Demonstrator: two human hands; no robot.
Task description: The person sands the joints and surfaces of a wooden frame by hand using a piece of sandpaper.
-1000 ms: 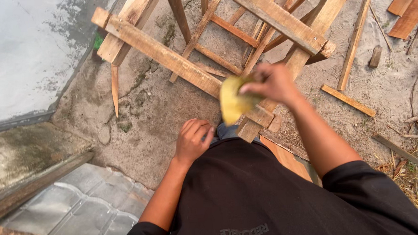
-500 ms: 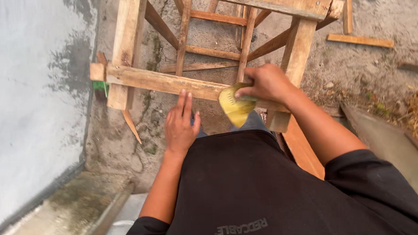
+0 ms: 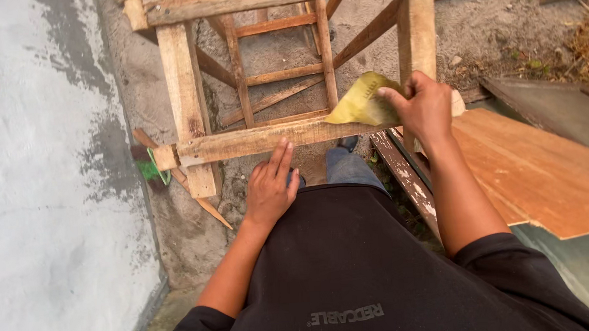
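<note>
Gripping yellow sandpaper (image 3: 363, 103), right hand (image 3: 425, 109) | left hand (image 3: 270, 184) flat, fingers extended

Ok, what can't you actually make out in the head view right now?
- Head view: the rail face under the yellow sheet held by the right hand is covered by it.
- The left hand palm faces away.
- The wooden frame top is cut off by the picture's upper edge.
- The feet are mostly hidden by the body.

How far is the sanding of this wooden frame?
Done: cannot tell; no rail looks clearly smoother. In hand: the right hand presses yellow sandpaper on the near rail; the left hand rests beside it. Left: the rough inner slats, seemingly.
</note>
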